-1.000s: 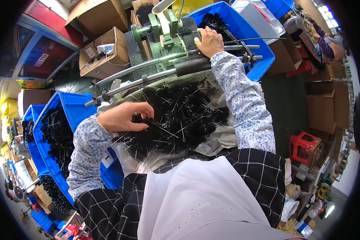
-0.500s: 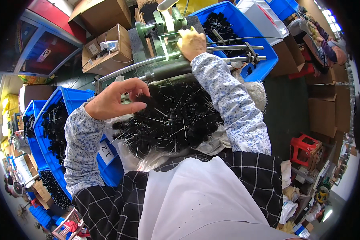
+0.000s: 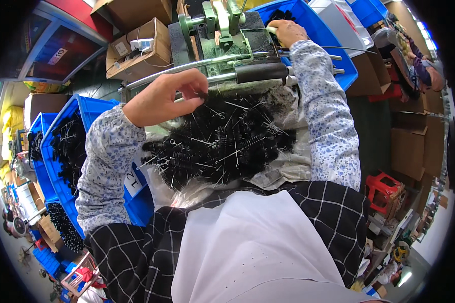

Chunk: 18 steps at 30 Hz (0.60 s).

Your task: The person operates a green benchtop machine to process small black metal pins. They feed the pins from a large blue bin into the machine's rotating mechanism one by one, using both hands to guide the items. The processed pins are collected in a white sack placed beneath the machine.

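1. Brushes [image 3: 222,141]: black bristles, wire stems, some looped; heaped on the sheet [image 3: 294,162] over the lap, below the machine [image 3: 225,38].
2. Handling: presumably light, bristles springy, stems stiff, prone to tangling; best taken by bare wire or loop.
3. Left hand [image 3: 167,98]: above the heap's upper-left edge, thumb and fingers curled toward a dark bit; grip cannot be told.
4. Right hand [image 3: 291,34]: reached forward at the bin [image 3: 322,31], fingers bent; contents, if any, unclear.
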Motion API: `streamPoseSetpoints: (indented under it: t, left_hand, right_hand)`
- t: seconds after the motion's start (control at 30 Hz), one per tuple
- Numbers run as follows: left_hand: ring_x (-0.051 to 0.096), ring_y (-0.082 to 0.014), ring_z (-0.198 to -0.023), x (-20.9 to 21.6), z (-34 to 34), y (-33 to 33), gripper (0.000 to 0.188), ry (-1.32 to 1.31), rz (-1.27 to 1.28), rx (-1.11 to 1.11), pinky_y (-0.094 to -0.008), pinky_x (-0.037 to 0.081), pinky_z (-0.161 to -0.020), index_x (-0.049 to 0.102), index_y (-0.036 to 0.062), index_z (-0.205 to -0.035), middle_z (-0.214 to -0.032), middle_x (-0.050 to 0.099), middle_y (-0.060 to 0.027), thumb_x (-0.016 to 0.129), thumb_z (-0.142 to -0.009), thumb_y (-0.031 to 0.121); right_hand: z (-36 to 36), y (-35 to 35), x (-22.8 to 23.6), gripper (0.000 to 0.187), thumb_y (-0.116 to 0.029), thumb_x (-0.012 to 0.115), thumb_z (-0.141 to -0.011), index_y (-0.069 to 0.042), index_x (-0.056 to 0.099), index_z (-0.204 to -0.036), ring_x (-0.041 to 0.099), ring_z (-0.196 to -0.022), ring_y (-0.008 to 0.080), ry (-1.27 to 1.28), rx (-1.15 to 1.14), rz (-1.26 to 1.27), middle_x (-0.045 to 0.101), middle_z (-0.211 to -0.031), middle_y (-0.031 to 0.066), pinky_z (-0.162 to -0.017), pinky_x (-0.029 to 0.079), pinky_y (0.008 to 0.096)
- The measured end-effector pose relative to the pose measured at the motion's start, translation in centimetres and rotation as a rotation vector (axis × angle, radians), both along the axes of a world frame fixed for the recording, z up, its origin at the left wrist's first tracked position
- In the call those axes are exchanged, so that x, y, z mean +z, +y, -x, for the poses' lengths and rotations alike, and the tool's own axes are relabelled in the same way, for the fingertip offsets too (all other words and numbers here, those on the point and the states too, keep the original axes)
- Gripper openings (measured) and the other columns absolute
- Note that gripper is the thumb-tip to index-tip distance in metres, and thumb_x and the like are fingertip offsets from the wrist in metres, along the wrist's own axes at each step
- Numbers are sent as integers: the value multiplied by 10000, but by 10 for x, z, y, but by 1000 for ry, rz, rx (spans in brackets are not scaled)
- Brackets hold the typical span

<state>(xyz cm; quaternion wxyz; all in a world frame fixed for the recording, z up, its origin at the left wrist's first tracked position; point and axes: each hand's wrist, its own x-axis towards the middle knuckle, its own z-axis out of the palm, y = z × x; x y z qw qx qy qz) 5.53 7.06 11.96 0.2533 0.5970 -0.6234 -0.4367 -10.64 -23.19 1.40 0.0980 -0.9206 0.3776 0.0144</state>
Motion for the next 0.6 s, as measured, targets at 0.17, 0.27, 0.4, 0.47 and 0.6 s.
streamPoseSetpoints:
  t: [0.17,0.27,0.4,0.47,0.6]
  left_hand:
    - [534,-71,-827,-16,9,-11,209,36,93,153,-236,434,-792,519,17,-989,-878,552,-9,589,-793,7]
    - [546,-72,-823,-34,20,-24,211,21,245,288,-228,435,-780,518,12,-994,-858,568,-11,589,-796,7]
    - [558,-79,-813,-41,25,-31,218,52,305,317,-231,447,-769,520,7,-1005,-871,584,-26,594,-799,13]
    - [577,-126,-848,-40,14,-14,323,9,245,280,-262,459,-770,474,30,-1085,-916,582,-63,622,-799,52]
    - [598,-266,-885,-31,-14,29,445,-184,-154,46,-345,468,-776,407,53,-1158,-985,565,-156,645,-807,188]
  right_hand:
    - [48,-20,3,287,-321,470,-900,-146,589,-1093,637,-833,277,-331,-110,441,640,-915,107,-739,507,401]
    - [31,65,27,306,-293,528,-887,-76,557,-1101,626,-781,249,-512,223,-285,631,-903,124,-728,501,366]
    - [20,153,29,286,-207,538,-875,-21,547,-1092,606,-834,209,-610,280,-874,631,-917,139,-721,464,315]
    - [14,145,26,224,-155,537,-864,-44,600,-1047,624,-798,191,-641,311,-582,638,-915,145,-703,489,334]
    - [-1,71,-6,190,-151,529,-849,-118,650,-991,645,-770,206,-399,79,257,651,-848,108,-694,515,372]
